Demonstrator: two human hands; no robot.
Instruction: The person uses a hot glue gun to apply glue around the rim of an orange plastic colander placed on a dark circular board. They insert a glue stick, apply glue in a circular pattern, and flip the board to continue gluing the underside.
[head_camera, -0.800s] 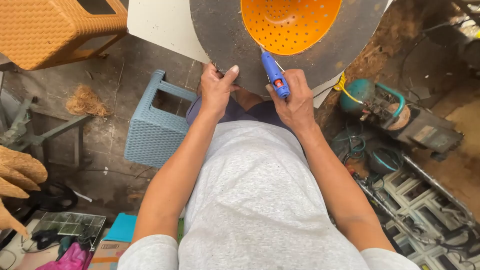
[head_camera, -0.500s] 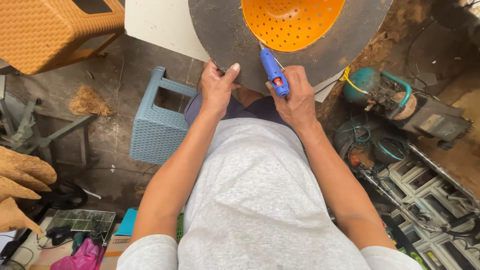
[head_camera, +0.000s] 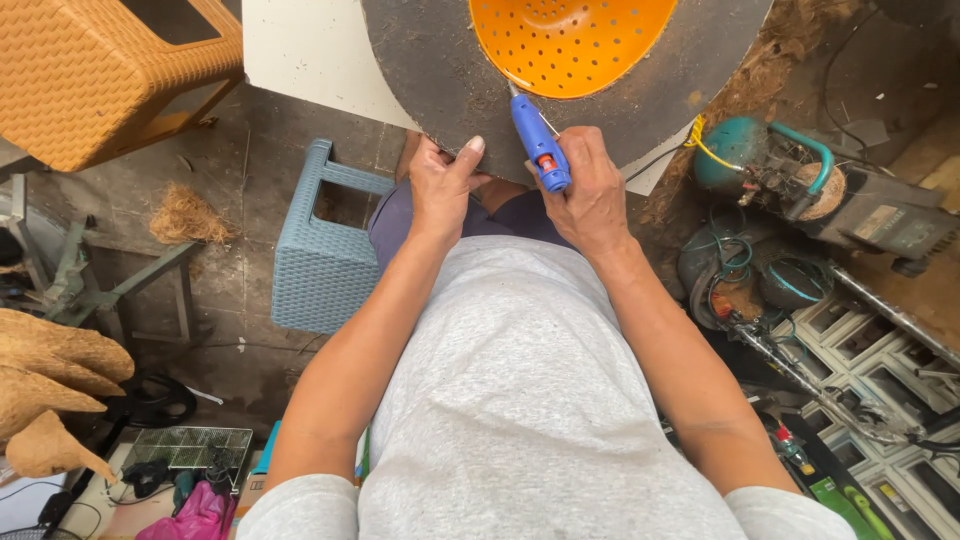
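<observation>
A big gray disc (head_camera: 450, 70) lies over the person's lap, on top of a white board (head_camera: 300, 60). An orange bowl (head_camera: 570, 40) full of little holes sits in the middle of the disc. An orange stool (head_camera: 100, 80) stands far to the left, and a blue stool (head_camera: 320, 250) stands just left of the legs. The left hand (head_camera: 442, 190) grips the near edge of the disc, thumb on top. The right hand (head_camera: 590, 190) is closed around a blue glue gun (head_camera: 538, 142). The gun's tip points at the rim of the bowl.
</observation>
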